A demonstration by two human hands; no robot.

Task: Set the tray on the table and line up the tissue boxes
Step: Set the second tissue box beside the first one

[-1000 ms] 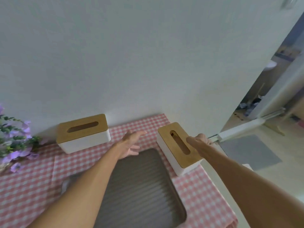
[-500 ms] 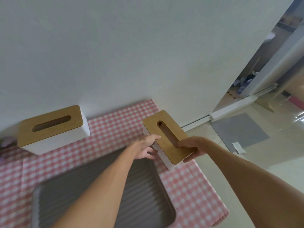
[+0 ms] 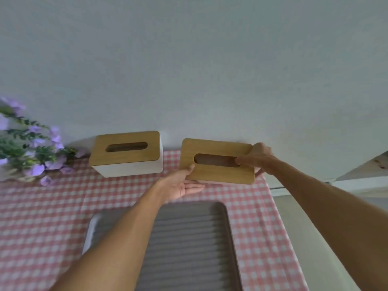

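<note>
Two white tissue boxes with slotted wooden lids stand at the back of the table by the wall. The left tissue box (image 3: 126, 153) stands alone. Both hands hold the right tissue box (image 3: 216, 172): my left hand (image 3: 182, 185) grips its near left corner from below, and my right hand (image 3: 257, 158) clasps its right end, fingers over the lid. This box now runs lengthwise along the wall, beside the other. A grey ribbed tray (image 3: 189, 244) lies flat on the table in front, partly under my left forearm.
A pink-and-white checked cloth (image 3: 42, 217) covers the table. Purple flowers with green leaves (image 3: 31, 152) lie at the back left. The white wall runs right behind the boxes. The table's right edge drops to the floor (image 3: 315, 227).
The right tissue box has been turned from pointing away from me to lying parallel to the wall, and moved back next to the left box. My left hand has taken hold of it.
</note>
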